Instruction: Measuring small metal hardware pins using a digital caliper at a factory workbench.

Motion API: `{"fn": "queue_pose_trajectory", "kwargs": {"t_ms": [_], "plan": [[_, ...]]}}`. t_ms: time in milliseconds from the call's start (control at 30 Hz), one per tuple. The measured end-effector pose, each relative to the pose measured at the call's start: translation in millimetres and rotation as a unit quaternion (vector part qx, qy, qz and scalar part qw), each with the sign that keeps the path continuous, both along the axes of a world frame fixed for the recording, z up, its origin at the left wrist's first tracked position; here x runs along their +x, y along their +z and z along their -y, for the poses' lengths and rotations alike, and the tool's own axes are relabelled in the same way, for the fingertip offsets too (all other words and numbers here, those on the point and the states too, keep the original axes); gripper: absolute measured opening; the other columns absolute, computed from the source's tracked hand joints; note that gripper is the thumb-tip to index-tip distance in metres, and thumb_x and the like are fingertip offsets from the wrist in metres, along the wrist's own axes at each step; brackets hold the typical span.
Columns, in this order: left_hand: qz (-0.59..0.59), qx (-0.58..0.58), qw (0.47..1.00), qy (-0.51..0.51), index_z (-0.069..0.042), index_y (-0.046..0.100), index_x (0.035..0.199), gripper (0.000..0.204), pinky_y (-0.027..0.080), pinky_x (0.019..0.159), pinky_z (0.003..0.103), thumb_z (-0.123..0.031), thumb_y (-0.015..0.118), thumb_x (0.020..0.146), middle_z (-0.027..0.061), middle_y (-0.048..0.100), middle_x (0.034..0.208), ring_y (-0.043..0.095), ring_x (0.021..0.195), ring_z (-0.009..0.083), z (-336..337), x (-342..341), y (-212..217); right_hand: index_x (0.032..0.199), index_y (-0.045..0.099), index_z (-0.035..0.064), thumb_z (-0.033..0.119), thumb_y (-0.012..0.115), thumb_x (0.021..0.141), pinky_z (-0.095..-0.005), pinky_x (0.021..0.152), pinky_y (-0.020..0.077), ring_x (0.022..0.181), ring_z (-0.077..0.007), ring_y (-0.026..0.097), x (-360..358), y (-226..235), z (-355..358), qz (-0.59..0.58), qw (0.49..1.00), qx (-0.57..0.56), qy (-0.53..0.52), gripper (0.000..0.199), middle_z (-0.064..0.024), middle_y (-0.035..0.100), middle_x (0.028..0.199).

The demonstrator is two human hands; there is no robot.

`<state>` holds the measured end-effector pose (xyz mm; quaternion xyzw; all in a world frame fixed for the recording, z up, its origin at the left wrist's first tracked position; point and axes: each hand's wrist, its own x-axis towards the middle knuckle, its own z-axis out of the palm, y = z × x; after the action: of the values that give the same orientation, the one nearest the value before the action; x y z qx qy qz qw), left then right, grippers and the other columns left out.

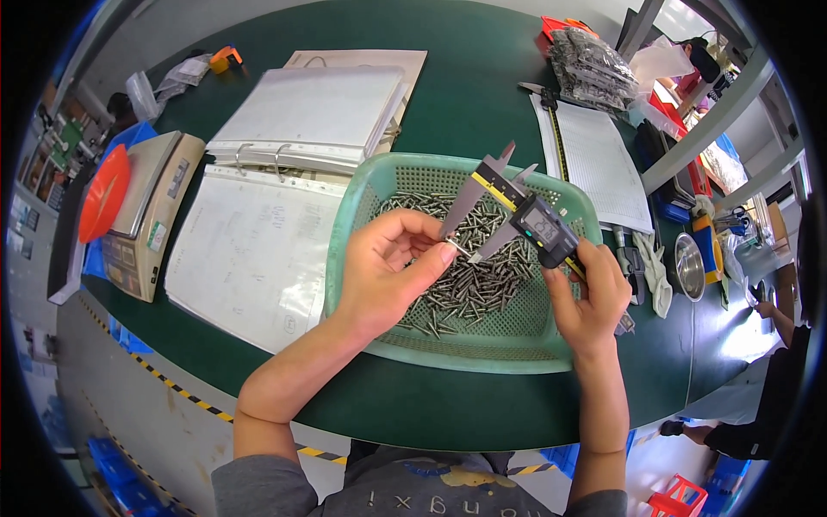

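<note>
My right hand (590,297) grips a digital caliper (521,207) by its display end, with the jaws pointing left and parted. My left hand (392,271) pinches a small metal pin (459,248) between thumb and fingers. The pin lies at the caliper's lower jaws; I cannot tell whether both jaws touch it. Below both hands stands a green perforated plastic basket (448,355), with many similar metal pins (465,293) heaped in its middle.
An open ring binder (258,241) lies left of the basket, beside a scale (159,215) with an orange pan (104,194). Right are a second caliper (560,142) on paper, bagged parts (590,69), a white glove (655,276) and a metal bowl (687,267). Another person (775,388) is at far right.
</note>
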<state>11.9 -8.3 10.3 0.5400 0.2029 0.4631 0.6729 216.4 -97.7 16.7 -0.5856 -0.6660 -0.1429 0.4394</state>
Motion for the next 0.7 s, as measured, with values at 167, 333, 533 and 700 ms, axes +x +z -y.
{"fn": "queue_pose_trajectory", "kwargs": {"t_ms": [167,333,533,700], "plan": [[0.004,0.001,1.000,-0.009,0.004,0.055,0.092,0.016,0.046,0.071,0.024,0.003,0.061,0.078,0.0070,0.058,0.087,0.055,0.078,0.0111,-1.4,-1.7,-1.7,0.084,0.057,-0.0001,0.014,0.074,0.064,-0.0262,0.040,0.0364,0.045,-0.0171,0.046,-2.6,0.1,-0.5,-0.005,1.000,0.003,-0.015,0.030,-0.0075,0.050,0.060],[-0.014,0.011,1.000,-0.012,0.003,0.054,0.092,0.016,0.046,0.071,0.024,0.002,0.061,0.078,0.0064,0.057,0.086,0.054,0.078,0.0108,-1.3,-3.4,-0.7,0.081,0.058,0.0011,0.015,0.075,0.062,-0.0264,0.041,0.0368,0.044,-0.0171,0.046,-3.7,1.1,0.8,-0.006,0.999,-0.015,-0.031,0.029,-0.0064,0.050,0.058],[-0.008,0.004,0.999,-0.033,0.002,0.052,0.092,0.016,0.045,0.069,0.022,0.003,0.060,0.078,0.0060,0.056,0.087,0.053,0.079,0.0094,-3.3,-4.8,-5.1,0.079,0.058,0.0022,0.016,0.075,0.061,-0.0268,0.041,0.0379,0.045,-0.0185,0.048,-3.3,-0.1,1.1,-0.012,1.000,-0.007,-0.026,0.028,-0.0058,0.051,0.058],[-0.038,0.019,0.999,-0.017,0.000,0.052,0.090,0.013,0.048,0.075,0.028,-0.005,0.058,0.079,0.0061,0.056,0.087,0.056,0.079,0.0122,-2.6,-5.7,-3.7,0.078,0.058,0.0028,0.018,0.076,0.060,-0.0275,0.041,0.0387,0.046,-0.0197,0.049,-3.7,0.8,2.2,-0.007,0.999,-0.019,-0.032,0.029,-0.0054,0.052,0.059]]}}
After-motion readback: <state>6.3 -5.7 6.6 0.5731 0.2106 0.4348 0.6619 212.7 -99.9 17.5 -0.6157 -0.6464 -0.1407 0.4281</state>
